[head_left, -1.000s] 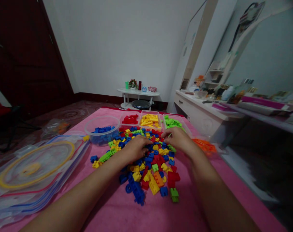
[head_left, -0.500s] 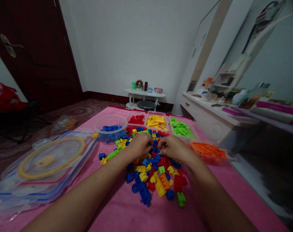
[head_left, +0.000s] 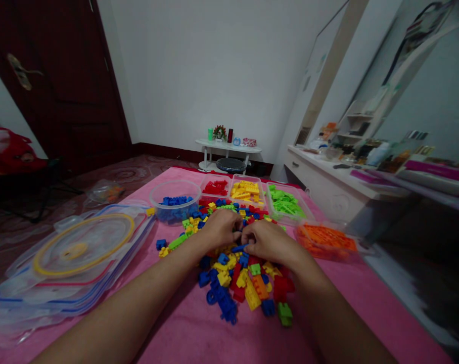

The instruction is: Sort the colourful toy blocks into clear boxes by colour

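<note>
A heap of mixed plastic bricks [head_left: 244,283] in blue, red, yellow, green and orange lies on a pink cloth [head_left: 199,333]. My left hand [head_left: 218,228] and my right hand [head_left: 265,241] rest side by side on top of the heap, fingers curled and pinched toward each other. A blue brick [head_left: 238,248] shows between their fingertips. Whether one hand or both grip it is not clear.
Behind the heap stand a round tub of blue bricks [head_left: 173,207], trays of red [head_left: 214,187], yellow [head_left: 245,191] and green bricks [head_left: 286,203], and an orange-brick tray [head_left: 328,238] at right. Stacked clear lids [head_left: 70,253] lie left. A dresser [head_left: 328,187] edges the right.
Both hands have drawn slightly nearer me and closer together over the heap, the right one coming in from the right. The camera view shifted a little.
</note>
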`<action>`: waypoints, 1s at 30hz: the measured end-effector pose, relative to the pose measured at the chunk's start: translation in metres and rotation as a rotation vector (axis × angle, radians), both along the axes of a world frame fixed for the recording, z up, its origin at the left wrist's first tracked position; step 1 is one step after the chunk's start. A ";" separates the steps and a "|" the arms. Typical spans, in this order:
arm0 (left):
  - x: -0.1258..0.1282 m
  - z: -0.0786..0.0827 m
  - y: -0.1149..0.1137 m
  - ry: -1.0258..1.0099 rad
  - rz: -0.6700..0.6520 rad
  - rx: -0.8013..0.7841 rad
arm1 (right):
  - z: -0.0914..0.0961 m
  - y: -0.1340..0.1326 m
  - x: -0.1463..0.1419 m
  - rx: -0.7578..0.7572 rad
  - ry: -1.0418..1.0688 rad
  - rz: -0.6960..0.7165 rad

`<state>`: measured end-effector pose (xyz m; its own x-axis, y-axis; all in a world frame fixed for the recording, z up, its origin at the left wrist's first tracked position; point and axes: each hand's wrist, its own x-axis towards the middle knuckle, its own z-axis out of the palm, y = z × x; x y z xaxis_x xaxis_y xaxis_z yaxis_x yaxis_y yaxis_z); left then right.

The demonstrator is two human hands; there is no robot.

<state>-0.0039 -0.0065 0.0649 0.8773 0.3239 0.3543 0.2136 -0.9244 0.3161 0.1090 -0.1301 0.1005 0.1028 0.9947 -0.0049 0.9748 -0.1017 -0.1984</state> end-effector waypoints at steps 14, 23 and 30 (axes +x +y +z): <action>0.003 0.011 0.002 -0.356 0.037 -1.384 | 0.021 0.002 0.024 0.381 0.101 -0.343; 0.002 0.015 -0.005 -0.339 -0.023 -1.455 | 0.007 0.014 0.001 0.637 0.368 -0.207; -0.001 0.015 -0.003 -0.267 -0.141 -1.455 | 0.009 0.013 0.008 0.610 0.751 -0.184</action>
